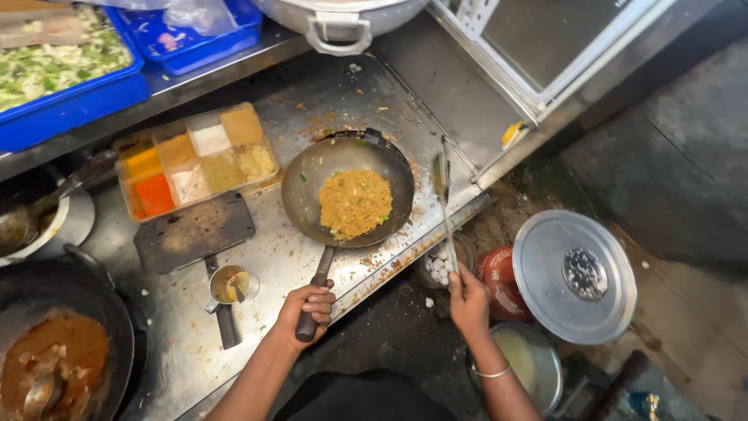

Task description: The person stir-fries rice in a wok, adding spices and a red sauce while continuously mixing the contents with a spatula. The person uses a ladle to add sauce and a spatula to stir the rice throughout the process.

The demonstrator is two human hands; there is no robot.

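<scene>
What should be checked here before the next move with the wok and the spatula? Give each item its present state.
1. Left hand closed round the wok handle: ok.
2. Right hand gripping the long spatula: ok.
3. Fried rice heaped inside the wok, none on its rim: ok.
4. Spatula blade clear of the rice: ok.
5. Steel counter clean: not ok, crumbs scattered.
6. Flame under the wok: cannot tell.
</scene>
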